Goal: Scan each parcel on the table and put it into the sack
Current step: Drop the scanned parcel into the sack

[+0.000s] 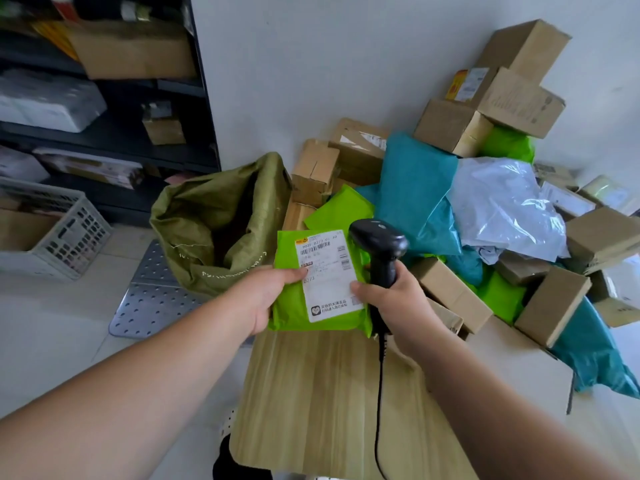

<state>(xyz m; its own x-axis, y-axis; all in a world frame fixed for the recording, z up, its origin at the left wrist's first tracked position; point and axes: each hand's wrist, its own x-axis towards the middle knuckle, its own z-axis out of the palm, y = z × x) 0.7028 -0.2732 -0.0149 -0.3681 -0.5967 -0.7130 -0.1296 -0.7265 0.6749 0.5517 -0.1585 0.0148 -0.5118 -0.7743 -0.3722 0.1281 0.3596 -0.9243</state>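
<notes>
My left hand is pinching the left edge of a green parcel, with the thumb on its white label. My right hand is gripping the black scanner by its handle, just beside the parcel's right edge. The sack is gaping open beyond my left hand. Piled parcels are lying on the surface beyond my right.

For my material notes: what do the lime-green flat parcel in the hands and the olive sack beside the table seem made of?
Lime-green flat parcel: likely thin plastic mailer film, smooth, slightly glossy, creased; white paper label. Olive-green sack: apparently woven plastic, matte, with visible weave texture and stiff folds.
</notes>
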